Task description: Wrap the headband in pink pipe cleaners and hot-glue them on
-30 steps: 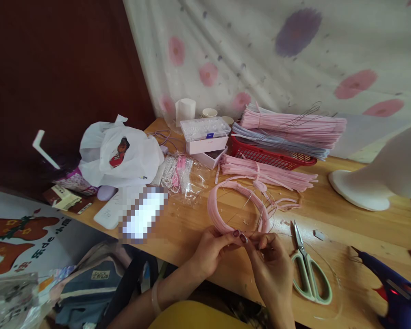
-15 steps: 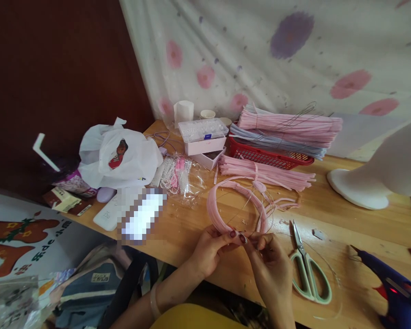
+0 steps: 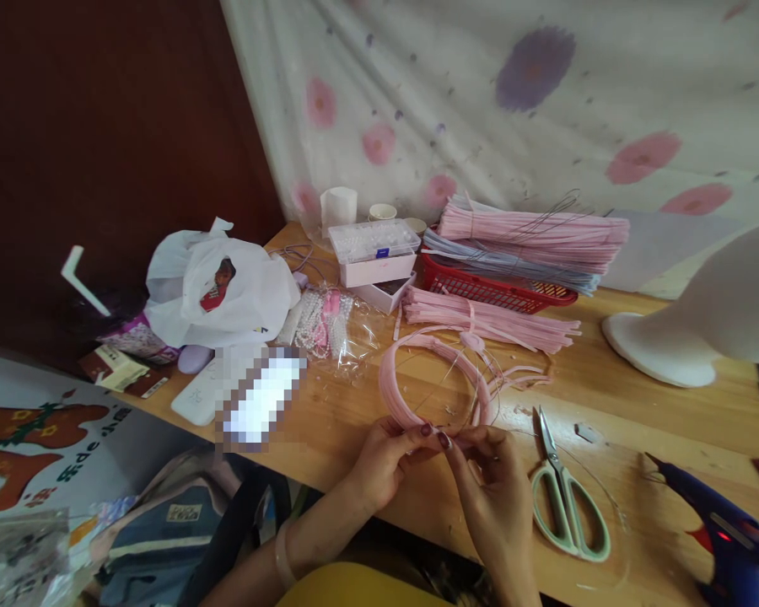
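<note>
A pink ring of wrapped strips stands between my hands near the table's front edge, thin wires trailing from its right side. My left hand pinches the near part of the ring between thumb and fingers. Close against it, my right hand is closed on the same part, thumb tip beside the left thumb. What lies directly under the fingertips is hidden. A small pink oval piece and loose pink strips are just beyond the ring. Scissors with pale green handles lie right of my right hand.
A blue glue gun with a red light rests at right, near a white foam stand. Behind are a red basket and pink strip bundles. A phone, white bag and bead strands occupy the left.
Both hands stay on the near part of the ring. My right hand has shifted and turned slightly, its fingers a little differently bent; the view has moved a touch.
</note>
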### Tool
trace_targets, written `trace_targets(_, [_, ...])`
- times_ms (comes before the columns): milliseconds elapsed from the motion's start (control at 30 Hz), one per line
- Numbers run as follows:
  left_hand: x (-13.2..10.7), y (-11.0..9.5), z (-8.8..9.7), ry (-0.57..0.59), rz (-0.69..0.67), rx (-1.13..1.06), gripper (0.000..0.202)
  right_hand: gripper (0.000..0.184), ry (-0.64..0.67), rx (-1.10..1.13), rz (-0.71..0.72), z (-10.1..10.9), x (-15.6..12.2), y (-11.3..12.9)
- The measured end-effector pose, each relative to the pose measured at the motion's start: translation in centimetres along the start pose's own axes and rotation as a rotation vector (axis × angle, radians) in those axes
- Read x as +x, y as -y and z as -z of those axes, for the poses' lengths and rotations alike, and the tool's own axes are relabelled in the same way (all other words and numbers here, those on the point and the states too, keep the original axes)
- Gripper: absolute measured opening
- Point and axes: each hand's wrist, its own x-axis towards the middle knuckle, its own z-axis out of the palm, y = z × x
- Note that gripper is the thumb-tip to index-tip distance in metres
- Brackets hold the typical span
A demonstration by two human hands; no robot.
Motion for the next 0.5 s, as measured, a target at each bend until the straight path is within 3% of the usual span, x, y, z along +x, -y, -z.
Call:
trace_targets(133, [0.0, -0.1, 0.1, -0.007, -0.002, 0.000, 0.024, 0.027, 0.038, -0.068, 0.020, 0.4, 0.2, -0.2])
trace_targets(233, [0.2, 0.1, 0.0, -0.011, -0.005, 0.005, 0.025, 0.016, 0.135, -0.198, 0.061, 0.9, 0.5, -0.2])
trace_targets(367, [0.2, 0.2, -0.3, -0.006, -0.013, 0.038, 0.028, 0.018, 0.163, -0.269, 0.093, 1.2, 0.6, -0.2])
trace_targets(433, [-0.3, -0.3, -0.1, 0.001, -0.039, 0.164, 0.034, 0.020, 0.137, -0.273, 0.094, 1.1, 0.5, -0.3])
trace_targets(500, [-1.4, -1.5, 0.7, -0.019, -0.058, 0.434, 0.039, 0.020, 0.108, -0.275, 0.089, 1.1, 0.4, -0.5])
